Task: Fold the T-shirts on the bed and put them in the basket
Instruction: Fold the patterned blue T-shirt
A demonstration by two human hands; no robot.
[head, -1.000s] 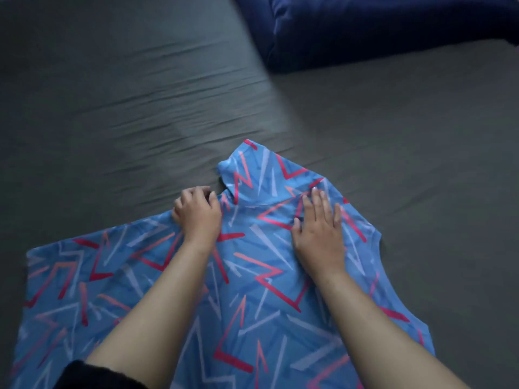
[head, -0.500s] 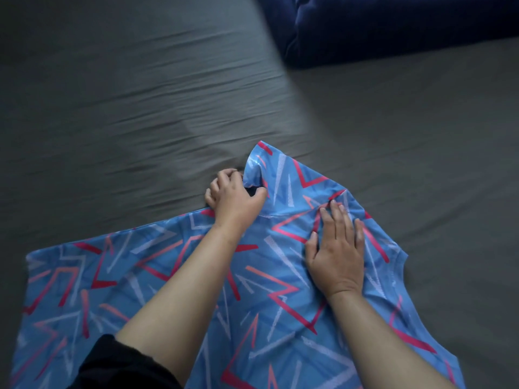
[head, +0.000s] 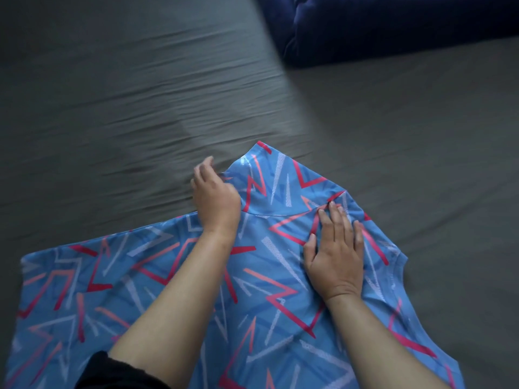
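A blue T-shirt point(head: 174, 279) with red and white zigzag marks lies spread flat on the grey bed sheet point(head: 126, 102). One short sleeve point(head: 275, 181) points away from me. My left hand point(head: 216, 195) is at that sleeve's left edge, fingers curled on the fabric and blurred by motion. My right hand point(head: 335, 256) lies flat on the shirt near the shoulder seam, fingers straight and together, pressing the cloth down. No basket is in view.
A dark blue quilt or cushion point(head: 393, 26) lies at the far right of the bed. Wrinkled grey sheet stretches to the left and behind the shirt. A black sleeve point(head: 112, 372) shows at my left elbow.
My left hand has shifted from the shirt's body up to the sleeve's left edge and drawn that edge leftward. My right hand has stayed flat on the shirt.
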